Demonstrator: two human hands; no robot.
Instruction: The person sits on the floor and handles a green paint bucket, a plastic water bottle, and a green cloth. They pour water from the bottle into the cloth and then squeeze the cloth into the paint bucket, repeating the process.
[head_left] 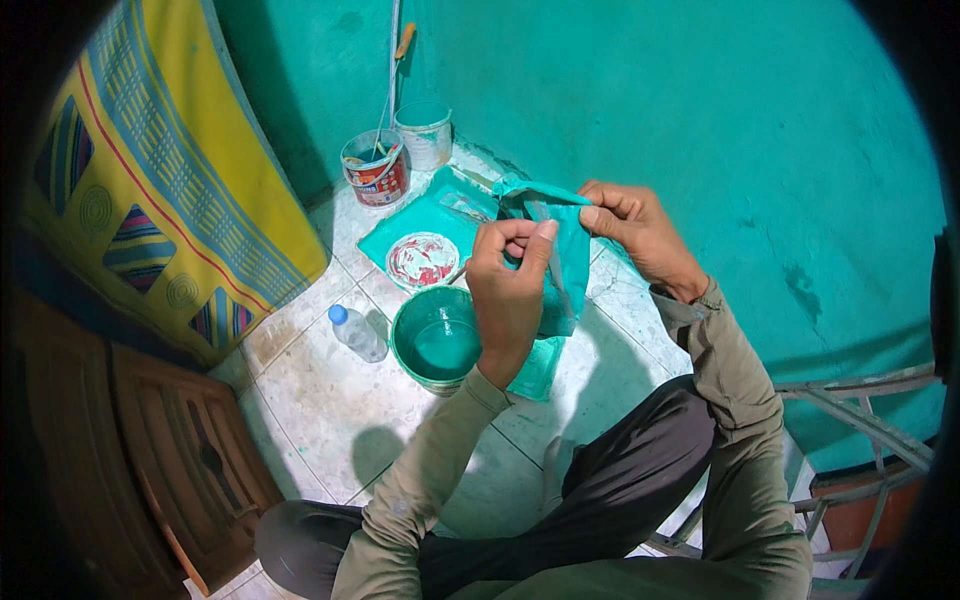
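Both my hands are raised over the floor at a teal pouch (568, 268), which has a dark gap along its upper edge and a pale strip down its front. My right hand (645, 238) pinches its upper right corner between thumb and fingers. My left hand (508, 292) is closed, thumb up and fingers curled against the pouch's left side; its exact hold is partly hidden. Below my left hand stands a bucket of teal paint (437, 342). A clear bottle with a blue cap (358, 335) is just left of the bucket.
A paint-smeared round lid (423, 260) lies on a teal sheet (385, 240). Behind are a red-labelled pail (377, 180) holding tools and a white pail (425, 140). A yellow patterned cloth (200, 170) and brown wooden panel (190, 450) stand left, a metal frame (870, 425) right.
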